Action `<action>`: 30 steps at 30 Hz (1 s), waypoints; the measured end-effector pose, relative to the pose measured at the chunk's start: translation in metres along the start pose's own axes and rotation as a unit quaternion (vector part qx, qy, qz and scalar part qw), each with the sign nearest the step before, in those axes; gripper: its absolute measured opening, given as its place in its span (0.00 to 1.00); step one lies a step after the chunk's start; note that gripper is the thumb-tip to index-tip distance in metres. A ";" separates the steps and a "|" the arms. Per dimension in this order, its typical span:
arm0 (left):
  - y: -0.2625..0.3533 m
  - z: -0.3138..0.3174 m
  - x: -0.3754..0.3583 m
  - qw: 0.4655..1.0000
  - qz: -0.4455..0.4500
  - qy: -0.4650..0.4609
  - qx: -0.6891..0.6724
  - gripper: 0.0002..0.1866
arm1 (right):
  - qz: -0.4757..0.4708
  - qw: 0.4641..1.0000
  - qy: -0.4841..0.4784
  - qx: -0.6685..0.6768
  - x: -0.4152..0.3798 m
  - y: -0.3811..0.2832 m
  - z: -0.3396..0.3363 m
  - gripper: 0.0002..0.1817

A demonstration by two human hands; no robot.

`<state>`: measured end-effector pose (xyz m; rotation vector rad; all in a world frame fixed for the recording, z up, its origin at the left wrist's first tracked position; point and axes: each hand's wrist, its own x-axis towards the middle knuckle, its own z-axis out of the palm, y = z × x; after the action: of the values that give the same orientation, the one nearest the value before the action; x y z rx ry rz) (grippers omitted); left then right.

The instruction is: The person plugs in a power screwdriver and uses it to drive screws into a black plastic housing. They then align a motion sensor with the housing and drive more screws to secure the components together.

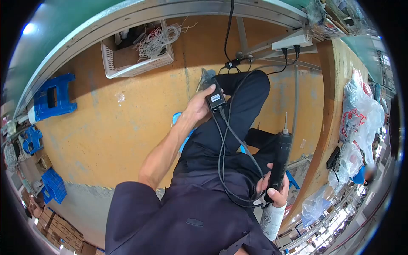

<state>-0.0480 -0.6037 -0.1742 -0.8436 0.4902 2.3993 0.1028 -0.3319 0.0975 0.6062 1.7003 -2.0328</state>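
My left hand (199, 103) is closed around a black power adapter (216, 94) with a white label, held above my knee. From the adapter a black cable (224, 142) hangs in loops over my lap. My right hand (278, 193) grips the lower end of a black electric screwdriver (280, 159), its thin metal bit pointing up and away from me. The looped cable runs down close to the screwdriver's lower end; whether it plugs in there I cannot make out. A white wrap (272, 221) covers my right forearm.
A white plastic basket (140, 68) with tangled wires stands under the metal-framed bench. A power strip (292, 41) with plugs hangs at upper right. Blue stools (53, 97) are at left. Plastic bags (361, 114) lie beyond the wooden board (325, 140) on the right.
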 end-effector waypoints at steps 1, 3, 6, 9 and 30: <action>0.010 0.012 -0.012 0.999 0.045 -0.027 0.000 0.24 | -0.013 0.999 0.016 -0.025 0.003 0.000 0.003 0.47; 0.028 0.031 -0.045 0.988 0.133 -0.073 -0.004 0.23 | -0.026 0.997 0.033 -0.061 0.006 0.000 -0.003 0.47; 0.046 0.048 -0.081 0.973 0.200 -0.108 0.031 0.28 | -0.015 0.995 0.046 -0.091 0.012 -0.001 -0.006 0.48; 0.060 0.058 -0.107 0.964 0.229 -0.124 0.062 0.33 | -0.030 0.992 0.041 -0.112 0.023 0.002 -0.001 0.49; 0.060 0.090 -0.168 0.941 0.300 -0.141 0.073 0.35 | -0.021 0.991 0.046 -0.128 0.027 0.005 0.005 0.50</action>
<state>-0.0157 -0.6689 0.0116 -0.2891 0.8970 2.9186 0.0832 -0.3386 0.0791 0.5878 2.0021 -1.7977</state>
